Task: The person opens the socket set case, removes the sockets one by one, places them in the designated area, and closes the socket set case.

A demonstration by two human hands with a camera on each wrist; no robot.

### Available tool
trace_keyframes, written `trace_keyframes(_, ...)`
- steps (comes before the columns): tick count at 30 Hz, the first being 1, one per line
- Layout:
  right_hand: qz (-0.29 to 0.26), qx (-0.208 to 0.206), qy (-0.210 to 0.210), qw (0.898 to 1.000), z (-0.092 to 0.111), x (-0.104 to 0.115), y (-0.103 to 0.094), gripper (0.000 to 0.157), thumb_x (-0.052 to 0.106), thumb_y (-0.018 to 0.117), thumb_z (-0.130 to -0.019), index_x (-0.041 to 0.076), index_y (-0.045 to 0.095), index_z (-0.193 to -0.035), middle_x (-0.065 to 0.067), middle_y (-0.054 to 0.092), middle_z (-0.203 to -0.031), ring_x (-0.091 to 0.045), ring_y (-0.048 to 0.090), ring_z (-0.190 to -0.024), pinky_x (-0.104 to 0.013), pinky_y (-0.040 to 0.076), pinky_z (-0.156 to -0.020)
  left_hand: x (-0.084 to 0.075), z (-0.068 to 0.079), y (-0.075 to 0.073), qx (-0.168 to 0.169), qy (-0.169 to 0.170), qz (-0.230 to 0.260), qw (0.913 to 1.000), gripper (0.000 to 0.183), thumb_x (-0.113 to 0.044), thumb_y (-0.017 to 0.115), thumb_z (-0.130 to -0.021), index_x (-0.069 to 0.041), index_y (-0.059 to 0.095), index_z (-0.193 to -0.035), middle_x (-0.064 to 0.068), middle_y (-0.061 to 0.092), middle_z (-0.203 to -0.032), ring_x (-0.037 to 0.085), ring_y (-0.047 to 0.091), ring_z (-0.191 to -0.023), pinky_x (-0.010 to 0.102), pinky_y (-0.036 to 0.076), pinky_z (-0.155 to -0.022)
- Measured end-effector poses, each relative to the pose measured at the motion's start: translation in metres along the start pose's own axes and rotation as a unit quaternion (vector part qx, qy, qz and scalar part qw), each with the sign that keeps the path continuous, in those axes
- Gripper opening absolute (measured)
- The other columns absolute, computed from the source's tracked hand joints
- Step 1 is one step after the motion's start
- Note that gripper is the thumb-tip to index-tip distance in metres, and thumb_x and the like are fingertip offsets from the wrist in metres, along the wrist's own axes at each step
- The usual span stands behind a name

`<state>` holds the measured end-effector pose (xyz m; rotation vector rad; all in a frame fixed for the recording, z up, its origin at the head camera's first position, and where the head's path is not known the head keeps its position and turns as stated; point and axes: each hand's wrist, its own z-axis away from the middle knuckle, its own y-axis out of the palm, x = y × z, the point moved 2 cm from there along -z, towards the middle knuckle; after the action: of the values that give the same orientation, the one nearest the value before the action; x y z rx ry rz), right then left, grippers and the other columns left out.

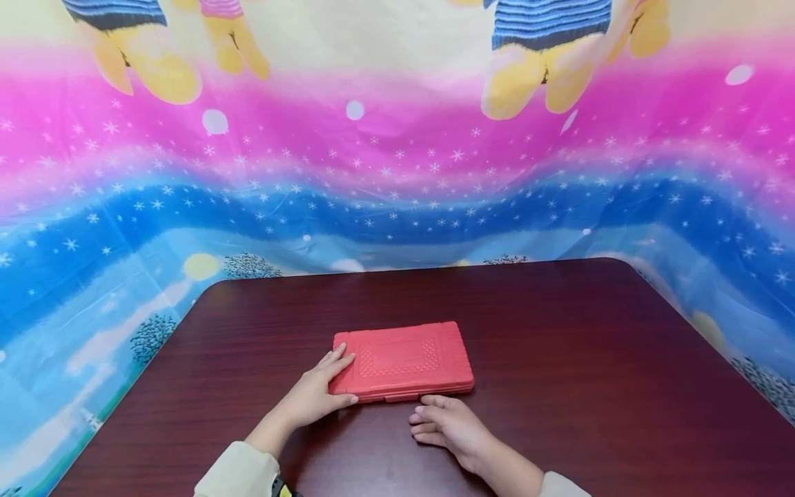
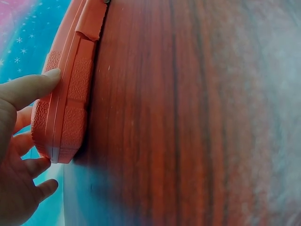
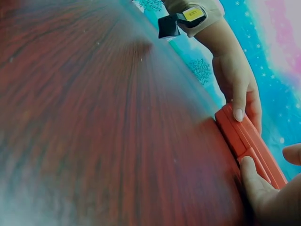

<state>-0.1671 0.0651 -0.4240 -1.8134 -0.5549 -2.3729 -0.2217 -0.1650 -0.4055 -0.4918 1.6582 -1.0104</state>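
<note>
A flat red plastic case (image 1: 404, 360) with a textured lid lies closed on the dark wooden table. My left hand (image 1: 317, 390) grips its left end, with fingers spread over the lid and side and the thumb (image 2: 44, 84) against the front edge. A latch (image 2: 92, 19) sits midway along that front edge. Just in front of it is my right hand (image 1: 453, 428), fingers loosely bent and holding nothing. In the right wrist view, one right fingertip (image 3: 247, 164) is right at the latch, while the left hand (image 3: 237, 84) shows at the case's far end.
The table (image 1: 559, 331) has rounded back corners and a reddish-brown wood grain. Behind it and along both sides hangs a colourful curtain (image 1: 397, 159) in pink and blue. A black band with a yellow label (image 3: 193, 15) is strapped on the left wrist.
</note>
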Motion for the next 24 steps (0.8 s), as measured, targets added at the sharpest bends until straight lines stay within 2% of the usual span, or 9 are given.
trace_keyframes(2,-0.011,-0.006,-0.001,1.000,0.000,0.000,0.001,0.058,0.010,0.049,-0.084,-0.023,0.018,-0.121,-0.018,0.056,-0.092,-0.021,0.058,-0.079,-0.034,0.048,-0.074,0.000,-0.001,0.000,0.000,0.000,0.005,1.0000,0.070,-0.030,0.071,-0.069,-0.009,0.042,-0.129,0.005,0.026,-0.139,0.030,0.019,-0.126,0.050,0.027,-0.093)
trace_keyframes(6,-0.035,-0.015,-0.001,0.999,-0.001,0.001,0.003,0.035,0.010,0.049,-0.084,-0.015,0.038,-0.107,-0.013,0.058,-0.086,-0.019,0.058,-0.078,-0.034,0.048,-0.074,0.001,-0.001,0.001,0.001,0.002,0.006,1.0000,0.071,-0.032,0.071,-0.068,-0.010,0.042,-0.129,0.005,0.026,-0.139,0.030,0.019,-0.126,0.049,0.027,-0.094)
trace_keyframes(8,-0.045,-0.019,0.000,0.999,-0.002,0.002,0.004,0.023,0.009,0.047,-0.085,-0.010,0.043,-0.098,-0.012,0.059,-0.085,-0.018,0.058,-0.078,-0.034,0.048,-0.074,0.002,-0.001,0.001,0.003,-0.001,0.005,1.0000,0.071,-0.033,0.071,-0.068,-0.011,0.042,-0.129,0.004,0.026,-0.139,0.029,0.019,-0.126,0.049,0.027,-0.094)
trace_keyframes(10,-0.055,-0.025,0.001,0.998,-0.002,0.002,0.004,0.017,0.007,0.044,-0.086,-0.008,0.045,-0.094,-0.012,0.060,-0.084,-0.019,0.058,-0.079,-0.035,0.048,-0.075,0.002,-0.001,0.001,0.005,-0.003,0.005,1.0000,0.071,-0.034,0.071,-0.068,-0.011,0.042,-0.129,0.003,0.026,-0.139,0.029,0.019,-0.126,0.049,0.027,-0.094)
trace_keyframes(15,-0.071,-0.044,0.006,0.996,-0.003,0.003,0.005,0.017,0.003,0.038,-0.087,-0.011,0.043,-0.095,-0.014,0.060,-0.084,-0.020,0.059,-0.078,-0.035,0.047,-0.075,0.001,-0.002,0.000,0.007,-0.007,0.001,1.0000,0.071,-0.035,0.071,-0.068,-0.011,0.042,-0.129,0.003,0.026,-0.139,0.029,0.020,-0.126,0.049,0.028,-0.094)
trace_keyframes(20,-0.091,-0.080,0.013,0.993,-0.005,0.001,0.008,0.030,0.002,0.038,-0.086,-0.019,0.036,-0.106,-0.021,0.058,-0.092,-0.021,0.058,-0.081,-0.034,0.047,-0.076,-0.002,-0.002,-0.003,0.001,-0.007,-0.007,0.9999,0.071,-0.034,0.071,-0.067,-0.010,0.044,-0.128,0.004,0.028,-0.138,0.029,0.022,-0.125,0.049,0.028,-0.093)
trace_keyframes(24,-0.112,-0.112,0.014,0.987,-0.007,-0.002,0.012,0.033,0.002,0.040,-0.083,-0.019,0.033,-0.109,-0.022,0.056,-0.095,-0.022,0.057,-0.084,-0.033,0.047,-0.076,-0.001,-0.003,-0.003,-0.001,-0.010,-0.014,0.9999,0.071,-0.035,0.072,-0.067,-0.011,0.044,-0.128,0.004,0.029,-0.138,0.029,0.024,-0.125,0.048,0.029,-0.093)
